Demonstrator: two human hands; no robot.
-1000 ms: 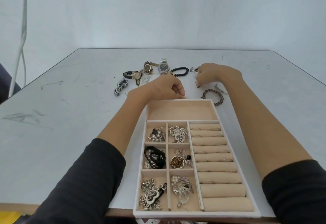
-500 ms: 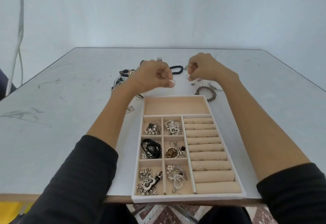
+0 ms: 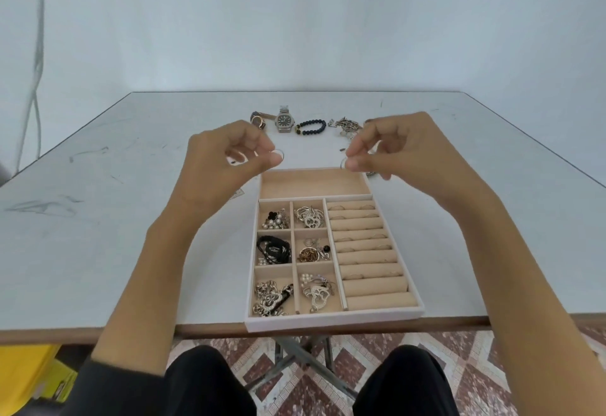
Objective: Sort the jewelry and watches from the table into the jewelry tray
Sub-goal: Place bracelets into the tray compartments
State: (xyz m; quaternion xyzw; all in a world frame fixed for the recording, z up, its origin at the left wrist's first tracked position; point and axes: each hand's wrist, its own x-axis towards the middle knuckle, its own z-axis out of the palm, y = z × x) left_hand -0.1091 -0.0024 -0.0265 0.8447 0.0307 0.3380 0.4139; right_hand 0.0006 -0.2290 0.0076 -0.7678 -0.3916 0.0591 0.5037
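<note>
Rings sit in both grips: the left hand (image 3: 229,156) pinches a small ring (image 3: 278,154) between thumb and forefinger with the other fingers curled, and the right hand (image 3: 403,150) pinches a second ring (image 3: 343,163) the same way. Both hands hang above the far end of the tray (image 3: 328,321), apart from each other and clear of the surface (image 3: 98,219). The tray lies at the near edge of the surface, about midway along it. Its six small compartments on the left hold tangled jewelry, and thin rings sit among the rolls on its right side. Toward the far edge lie, left to right, a brown-strap watch (image 3: 259,119), a steel watch (image 3: 284,119), a bead bracelet (image 3: 311,127) and a chain (image 3: 346,123), well apart from the tray. Scuff marks cross the left part of the pale surface. Behind it is a plain white wall (image 3: 295,22) with a cable (image 3: 36,55) hanging at the left. Below is a patterned tile floor (image 3: 328,383).
</note>
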